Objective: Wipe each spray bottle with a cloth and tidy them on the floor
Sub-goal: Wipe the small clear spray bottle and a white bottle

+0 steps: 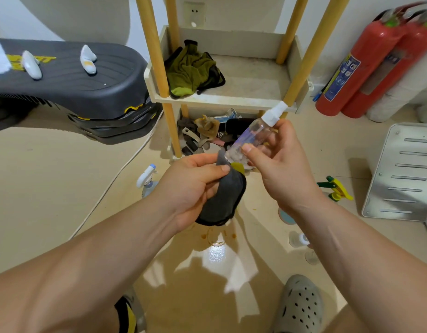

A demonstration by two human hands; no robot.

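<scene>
My right hand [282, 164] grips a small clear spray bottle [252, 134] with a white cap, tilted with the cap up and to the right. My left hand [195, 186] holds a dark grey cloth [225, 200] whose top edge meets the bottle's bottom end. On the floor stand a white-and-blue trigger spray bottle [147, 177] to the left and a green-and-yellow trigger sprayer [336, 187] to the right. Small clear bottles [301, 240] show under my right forearm, partly hidden.
A wooden shelf [231, 98] holds an olive cloth [192, 69], with clutter on its lower tier. Two red fire extinguishers [366, 66] stand at right, a white metal panel [404, 174] beside them. A black stepper [71, 87] and white cable [116, 174] lie at left.
</scene>
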